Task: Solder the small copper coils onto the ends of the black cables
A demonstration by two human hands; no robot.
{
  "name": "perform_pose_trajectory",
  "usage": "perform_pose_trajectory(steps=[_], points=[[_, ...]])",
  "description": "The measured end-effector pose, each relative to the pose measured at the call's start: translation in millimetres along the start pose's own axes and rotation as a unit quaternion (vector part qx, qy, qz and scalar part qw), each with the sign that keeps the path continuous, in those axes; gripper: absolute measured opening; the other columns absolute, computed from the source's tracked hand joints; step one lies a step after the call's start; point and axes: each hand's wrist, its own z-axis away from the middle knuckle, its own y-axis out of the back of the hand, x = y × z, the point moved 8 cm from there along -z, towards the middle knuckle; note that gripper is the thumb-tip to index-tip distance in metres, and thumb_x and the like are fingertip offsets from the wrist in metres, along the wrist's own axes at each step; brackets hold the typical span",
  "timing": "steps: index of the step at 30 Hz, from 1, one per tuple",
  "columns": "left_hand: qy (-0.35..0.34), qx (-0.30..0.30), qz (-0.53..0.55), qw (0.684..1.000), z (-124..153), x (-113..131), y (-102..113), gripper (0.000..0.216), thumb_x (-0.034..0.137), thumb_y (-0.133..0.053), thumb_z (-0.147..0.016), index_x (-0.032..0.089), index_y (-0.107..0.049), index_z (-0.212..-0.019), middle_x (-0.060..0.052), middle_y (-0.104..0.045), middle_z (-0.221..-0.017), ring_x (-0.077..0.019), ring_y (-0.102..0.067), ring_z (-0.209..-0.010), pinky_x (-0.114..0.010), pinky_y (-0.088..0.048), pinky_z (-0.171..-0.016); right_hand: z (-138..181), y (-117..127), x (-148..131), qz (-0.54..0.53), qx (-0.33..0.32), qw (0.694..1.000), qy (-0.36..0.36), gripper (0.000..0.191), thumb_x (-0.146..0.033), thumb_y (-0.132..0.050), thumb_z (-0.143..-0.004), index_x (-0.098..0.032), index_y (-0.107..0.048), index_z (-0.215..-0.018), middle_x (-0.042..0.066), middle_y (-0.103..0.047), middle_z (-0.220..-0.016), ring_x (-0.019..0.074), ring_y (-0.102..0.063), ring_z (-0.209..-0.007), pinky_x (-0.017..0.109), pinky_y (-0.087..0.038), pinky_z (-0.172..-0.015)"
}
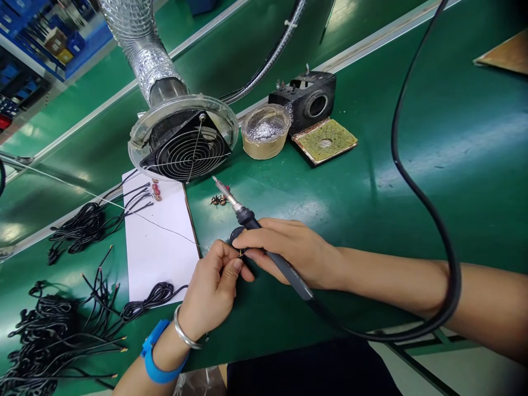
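Black and round, the small part (237, 235) sits where your hands meet, over the green tabletop (350, 203); I cannot tell which fingers bear it. Your right hand (299, 250) is wrapped around the soldering iron (247, 216), its tip aimed away from the part, towards the fume extractor (187, 154). Your left hand (216, 291) has thumb and fingers pinched together on the thin silvery wire (99, 197). Steadying the part before anything else seems wise, with a light pinch so the wire isn't bent. Treat the tip as hot, and mind your left fingers if you turn it. The iron's cable (417, 187) crosses your right forearm, so leave slack lest it tug. Should the tip look dirty, the sponge (336, 136) is the place to wipe it.
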Motion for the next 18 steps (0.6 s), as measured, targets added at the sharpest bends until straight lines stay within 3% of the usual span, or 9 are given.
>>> perform_pose_trajectory(steps=[4,8,12,15,18], points=[[0.013,-0.022,0.024,0.999,0,2,-4,0.02,0.038,-0.041,-0.1,0.021,-0.044,-0.089,0.001,-0.069,-0.078,-0.0077,-0.047,-0.05,-0.022,-0.039,-0.051,-5,1,-3,-0.006,0.001,1.0,0.018,0.024,-0.014,-0.048,-0.095,-0.023,-0.058,-0.115,0.0,-0.062,-0.081,0.0122,-0.053,-0.07,0.022,-0.041,-0.065],[0.008,-0.01,0.009,1.0,0,4,-2,0.023,0.041,-0.041,-0.099,0.02,-0.047,-0.09,0.001,-0.068,-0.081,-0.0074,-0.049,-0.05,-0.022,-0.041,-0.052,-9,4,-16,-0.017,-0.009,0.998,0.06,0.025,-0.009,-0.045,-0.094,-0.02,-0.058,-0.112,-0.004,-0.059,-0.069,0.0115,-0.051,-0.064,0.022,-0.039,-0.062],[-0.007,-0.01,-0.018,1.0,1,8,0,0.023,0.041,-0.041,-0.099,0.021,-0.047,-0.09,0.002,-0.064,-0.08,-0.0075,-0.051,-0.05,-0.023,-0.042,-0.052,-10,5,-27,0.04,-0.005,0.993,0.108,0.02,-0.01,-0.044,-0.094,-0.017,-0.057,-0.108,-0.002,-0.057,-0.068,0.0138,-0.049,-0.063,0.025,-0.036,-0.057],[-0.023,0.031,-0.072,0.997,3,12,7,0.022,0.04,-0.043,-0.099,0.022,-0.048,-0.087,0.006,-0.053,-0.065,-0.0085,-0.051,-0.051,-0.023,-0.041,-0.054,-7,4,-22,0.084,0.005,0.992,0.091,0.021,-0.011,-0.045,-0.093,-0.019,-0.055,-0.11,-0.001,-0.057,-0.071,0.015,-0.049,-0.063,0.026,-0.038,-0.057],[-0.023,0.06,-0.072,0.995,2,11,9,0.022,0.04,-0.043,-0.098,0.022,-0.049,-0.087,0.006,-0.049,-0.065,-0.0083,-0.05,-0.051,-0.021,-0.038,-0.051,-4,3,-13,0.042,0.007,0.998,0.047,0.027,-0.007,-0.047,-0.089,-0.02,-0.053,-0.112,0.0,-0.063,-0.082,0.0139,-0.055,-0.07,0.025,-0.044,-0.065]])
